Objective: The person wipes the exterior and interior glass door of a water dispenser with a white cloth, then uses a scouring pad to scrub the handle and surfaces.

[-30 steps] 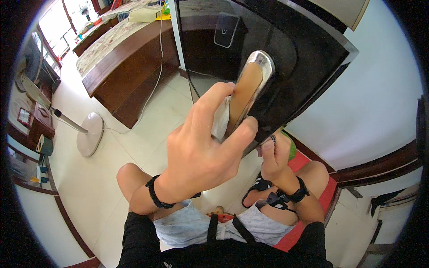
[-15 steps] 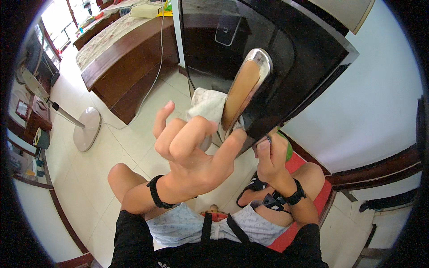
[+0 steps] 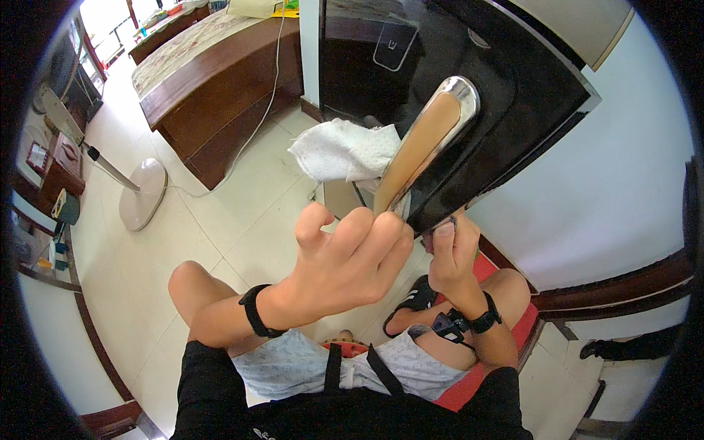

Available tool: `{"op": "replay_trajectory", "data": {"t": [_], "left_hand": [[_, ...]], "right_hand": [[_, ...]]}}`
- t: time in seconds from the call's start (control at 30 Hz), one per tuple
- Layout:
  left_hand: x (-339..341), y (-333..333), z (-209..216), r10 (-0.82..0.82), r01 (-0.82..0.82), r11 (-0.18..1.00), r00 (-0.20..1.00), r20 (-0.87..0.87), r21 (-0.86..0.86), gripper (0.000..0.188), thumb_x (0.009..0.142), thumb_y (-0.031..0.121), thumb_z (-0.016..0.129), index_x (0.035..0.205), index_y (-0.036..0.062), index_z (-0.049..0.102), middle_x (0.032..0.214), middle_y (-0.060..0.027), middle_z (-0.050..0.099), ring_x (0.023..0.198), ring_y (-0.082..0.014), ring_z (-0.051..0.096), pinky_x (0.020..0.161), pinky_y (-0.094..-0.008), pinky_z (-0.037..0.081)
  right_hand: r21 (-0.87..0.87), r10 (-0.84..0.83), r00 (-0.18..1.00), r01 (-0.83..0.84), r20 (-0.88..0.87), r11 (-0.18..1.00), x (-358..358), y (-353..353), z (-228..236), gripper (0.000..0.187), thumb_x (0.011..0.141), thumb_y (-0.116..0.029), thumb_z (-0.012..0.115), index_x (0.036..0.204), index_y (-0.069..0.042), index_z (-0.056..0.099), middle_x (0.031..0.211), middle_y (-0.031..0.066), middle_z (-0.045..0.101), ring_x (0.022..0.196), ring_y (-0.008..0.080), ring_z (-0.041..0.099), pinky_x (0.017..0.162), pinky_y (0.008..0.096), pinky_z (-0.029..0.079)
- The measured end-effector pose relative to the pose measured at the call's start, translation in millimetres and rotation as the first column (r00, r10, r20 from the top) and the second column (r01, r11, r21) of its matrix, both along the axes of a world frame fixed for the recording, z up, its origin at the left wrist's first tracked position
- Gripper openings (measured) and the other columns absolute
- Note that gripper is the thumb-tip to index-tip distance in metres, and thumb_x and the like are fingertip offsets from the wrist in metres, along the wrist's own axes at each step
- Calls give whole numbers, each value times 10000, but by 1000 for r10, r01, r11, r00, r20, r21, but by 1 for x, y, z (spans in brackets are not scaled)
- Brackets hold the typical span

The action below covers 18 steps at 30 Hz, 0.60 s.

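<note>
White cloth (image 3: 341,152) passes behind the tan, chrome-edged handle (image 3: 427,143) of a black door (image 3: 524,110), bunching out leftward. The left hand (image 3: 341,273) curls at the handle's lower end, its grip narrow; I cannot tell whether it pinches cloth. The right hand's (image 3: 456,270) grip holds the door's lower edge. A round pale base (image 3: 143,196) stands on the tiled floor (image 3: 220,238).

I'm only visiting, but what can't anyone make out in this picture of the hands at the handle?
In the head view:
Left hand: fingertips, and whether they pinch the white cloth, hidden behind its knuckles.
White cloth: its middle part, hidden by the tan-and-silver handle.
Right hand: what it grips, if anything, hidden by its own fingers.
Glossy black door: its far end, cut off by the picture's top edge.
</note>
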<state>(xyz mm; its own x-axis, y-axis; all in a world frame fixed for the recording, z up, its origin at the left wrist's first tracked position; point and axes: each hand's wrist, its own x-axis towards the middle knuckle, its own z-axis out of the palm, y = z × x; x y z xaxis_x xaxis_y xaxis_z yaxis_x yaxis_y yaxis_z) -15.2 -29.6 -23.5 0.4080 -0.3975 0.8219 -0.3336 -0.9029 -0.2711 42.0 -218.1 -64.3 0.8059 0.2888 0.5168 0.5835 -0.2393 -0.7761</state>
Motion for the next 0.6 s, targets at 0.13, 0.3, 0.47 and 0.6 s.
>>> {"op": "replay_trajectory", "data": {"t": [0.13,0.3,0.47,0.6], "left_hand": [[1,5,2,-123,115,986,991,-56,-122,183,647,128,694,824,118,649,765,22,465,648,-137,442,707,-348,322],[-3,1,9,-215,155,896,971,-101,-416,221,717,191,817,774,96,626,622,9,517,441,-143,424,431,-290,307],[-12,0,7,-114,-30,894,950,-291,-447,228,783,208,795,762,86,604,521,-11,523,365,-167,487,360,-301,329],[-12,1,14,-93,-172,866,867,-489,-470,204,819,192,763,776,79,599,505,-25,548,392,-188,550,370,-313,369]], "right_hand": [[2,-3,1000,3,16,1000,0,2,1,346,994,-280,462,1074,23,608,759,128,578,646,232,550,634,337,462],[-38,-6,999,8,50,999,-5,9,5,332,991,-254,463,1091,27,610,772,134,587,657,246,560,647,341,472],[-19,-3,1000,3,-18,1000,-7,13,5,338,1001,-258,448,1095,21,615,818,131,631,679,215,586,644,326,483],[8,8,1000,-8,-14,1000,-5,13,4,351,1008,-281,442,1089,12,618,819,114,641,664,189,580,623,315,477]]}}
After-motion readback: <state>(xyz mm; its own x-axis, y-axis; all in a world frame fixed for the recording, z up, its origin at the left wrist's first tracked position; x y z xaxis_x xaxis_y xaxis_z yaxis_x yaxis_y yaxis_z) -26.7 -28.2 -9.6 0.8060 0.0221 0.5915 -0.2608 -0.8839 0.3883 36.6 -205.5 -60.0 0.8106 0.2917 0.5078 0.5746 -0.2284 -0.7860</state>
